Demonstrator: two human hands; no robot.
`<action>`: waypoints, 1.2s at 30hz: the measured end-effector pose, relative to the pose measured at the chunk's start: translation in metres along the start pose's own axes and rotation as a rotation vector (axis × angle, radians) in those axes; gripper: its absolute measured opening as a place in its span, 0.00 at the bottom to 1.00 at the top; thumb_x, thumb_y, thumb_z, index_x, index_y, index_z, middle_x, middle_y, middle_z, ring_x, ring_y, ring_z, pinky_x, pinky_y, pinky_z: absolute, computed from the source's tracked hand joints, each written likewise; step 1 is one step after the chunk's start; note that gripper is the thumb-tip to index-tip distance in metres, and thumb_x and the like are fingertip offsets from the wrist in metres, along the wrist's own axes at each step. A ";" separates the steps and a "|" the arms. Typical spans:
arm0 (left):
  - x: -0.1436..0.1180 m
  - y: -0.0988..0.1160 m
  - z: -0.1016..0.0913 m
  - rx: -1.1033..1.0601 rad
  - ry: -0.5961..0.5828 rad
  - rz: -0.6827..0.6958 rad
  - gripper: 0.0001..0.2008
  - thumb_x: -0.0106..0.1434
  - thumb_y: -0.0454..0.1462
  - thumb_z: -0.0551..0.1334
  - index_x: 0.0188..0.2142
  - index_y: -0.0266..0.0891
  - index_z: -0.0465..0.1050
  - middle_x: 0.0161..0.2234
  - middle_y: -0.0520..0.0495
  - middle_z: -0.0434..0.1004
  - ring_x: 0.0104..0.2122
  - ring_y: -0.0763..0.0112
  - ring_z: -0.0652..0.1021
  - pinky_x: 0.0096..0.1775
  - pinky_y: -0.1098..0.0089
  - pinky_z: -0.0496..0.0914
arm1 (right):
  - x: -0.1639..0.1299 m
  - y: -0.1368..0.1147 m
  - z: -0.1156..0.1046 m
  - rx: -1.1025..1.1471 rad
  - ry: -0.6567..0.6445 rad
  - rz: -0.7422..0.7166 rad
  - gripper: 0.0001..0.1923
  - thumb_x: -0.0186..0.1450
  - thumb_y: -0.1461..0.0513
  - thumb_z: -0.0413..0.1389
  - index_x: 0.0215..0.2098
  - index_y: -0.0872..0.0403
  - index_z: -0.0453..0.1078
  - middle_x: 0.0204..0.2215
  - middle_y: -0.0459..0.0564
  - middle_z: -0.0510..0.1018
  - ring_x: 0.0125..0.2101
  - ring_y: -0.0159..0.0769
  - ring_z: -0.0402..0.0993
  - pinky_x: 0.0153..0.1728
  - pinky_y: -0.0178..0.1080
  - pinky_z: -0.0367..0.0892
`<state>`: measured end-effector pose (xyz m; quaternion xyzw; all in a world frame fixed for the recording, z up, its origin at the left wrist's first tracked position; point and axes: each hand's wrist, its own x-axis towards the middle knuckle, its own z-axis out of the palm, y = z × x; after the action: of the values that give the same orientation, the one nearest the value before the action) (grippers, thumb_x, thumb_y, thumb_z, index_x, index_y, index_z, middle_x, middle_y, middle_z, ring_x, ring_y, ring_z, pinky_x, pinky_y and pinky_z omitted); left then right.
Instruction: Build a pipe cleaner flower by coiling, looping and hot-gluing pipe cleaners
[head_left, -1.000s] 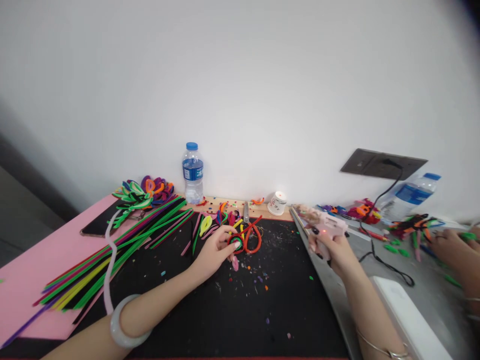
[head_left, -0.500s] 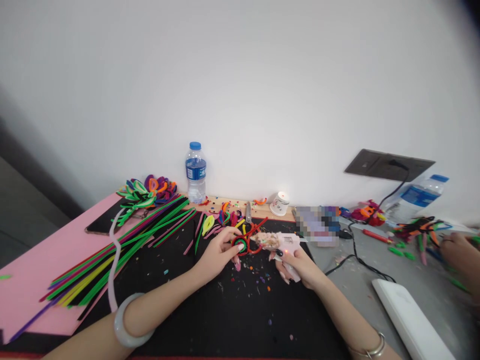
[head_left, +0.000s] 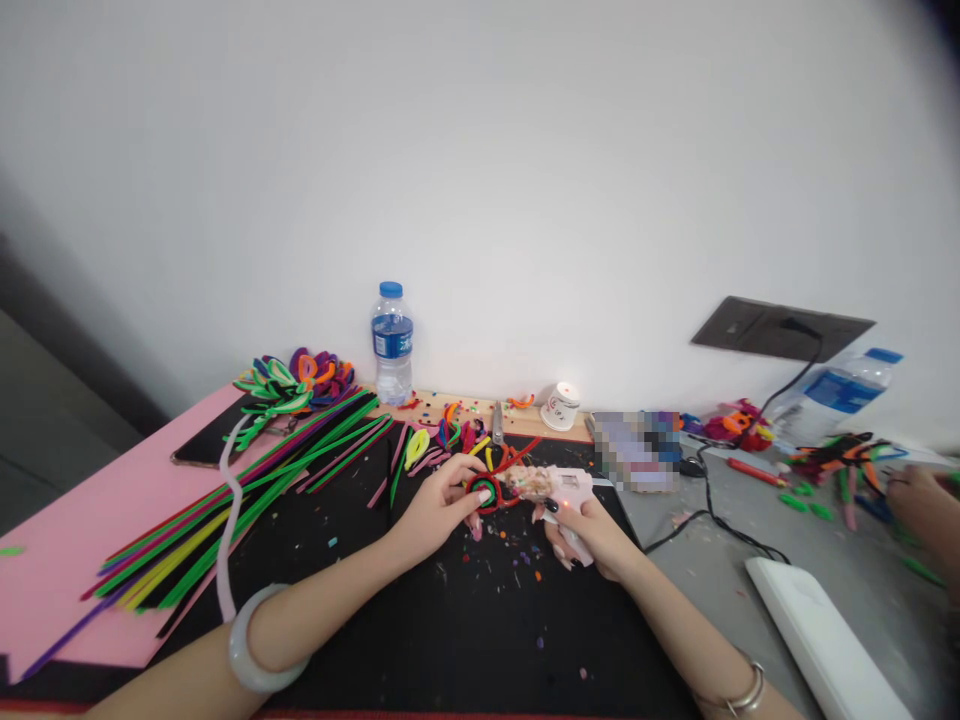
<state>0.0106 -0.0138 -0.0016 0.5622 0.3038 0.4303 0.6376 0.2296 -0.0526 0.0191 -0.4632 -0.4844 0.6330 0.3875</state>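
- Premises: a handicraft work table set against a plain white wall (head_left: 480, 150); it cannot be told whether this is a home or a workshop.
- Work surface: black mat (head_left: 465, 620) littered with coloured offcuts, pink sheet (head_left: 67, 520) alongside.
- Materials: a spread of loose pipe cleaners (head_left: 247, 490); finished looped pieces (head_left: 300, 375) at the back.
- Tools: pink glue gun (head_left: 559, 490), corded to a wall socket plate (head_left: 780, 328).
- Occupancy: another person's hand (head_left: 919, 500) works at the adjoining grey table (head_left: 750, 520).

Bare forearms, no sleeves, pale chunky bangle (head_left: 251, 640) on left wrist, thin silver bracelet (head_left: 739, 690) on right wrist, dark-painted fingernails
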 end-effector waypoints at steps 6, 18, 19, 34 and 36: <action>0.000 0.002 0.000 0.011 -0.002 -0.007 0.13 0.57 0.40 0.62 0.40 0.40 0.62 0.34 0.51 0.71 0.18 0.78 0.75 0.23 0.74 0.69 | 0.001 0.001 -0.001 -0.007 -0.004 0.009 0.20 0.55 0.48 0.57 0.28 0.57 0.65 0.09 0.38 0.62 0.08 0.22 0.50 0.10 0.29 0.57; 0.000 -0.001 -0.001 0.005 -0.026 0.004 0.12 0.58 0.39 0.61 0.40 0.41 0.62 0.35 0.52 0.69 0.19 0.78 0.75 0.23 0.74 0.69 | 0.002 0.001 -0.001 0.015 -0.027 0.016 0.21 0.55 0.47 0.57 0.28 0.58 0.65 0.09 0.38 0.63 0.08 0.20 0.49 0.10 0.28 0.57; 0.000 -0.001 -0.001 0.007 -0.026 0.005 0.12 0.59 0.39 0.61 0.40 0.41 0.62 0.35 0.52 0.69 0.19 0.78 0.75 0.23 0.73 0.69 | 0.002 0.002 -0.002 0.017 -0.033 0.017 0.21 0.55 0.47 0.57 0.28 0.58 0.65 0.09 0.38 0.63 0.07 0.20 0.49 0.10 0.28 0.57; 0.001 -0.003 -0.002 0.010 -0.021 0.007 0.12 0.58 0.39 0.61 0.41 0.41 0.62 0.33 0.53 0.69 0.19 0.77 0.75 0.23 0.73 0.69 | 0.002 0.001 -0.001 -0.006 -0.014 0.021 0.22 0.54 0.46 0.56 0.27 0.58 0.64 0.08 0.39 0.62 0.07 0.21 0.50 0.10 0.29 0.56; 0.001 -0.003 -0.002 0.012 -0.012 0.012 0.12 0.58 0.39 0.61 0.41 0.41 0.62 0.33 0.52 0.69 0.18 0.77 0.75 0.23 0.73 0.69 | 0.002 0.001 -0.001 -0.004 -0.010 0.017 0.22 0.54 0.46 0.56 0.27 0.58 0.65 0.08 0.39 0.62 0.07 0.21 0.50 0.10 0.29 0.56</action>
<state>0.0098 -0.0118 -0.0050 0.5704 0.2991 0.4287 0.6335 0.2304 -0.0510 0.0174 -0.4649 -0.4835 0.6377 0.3786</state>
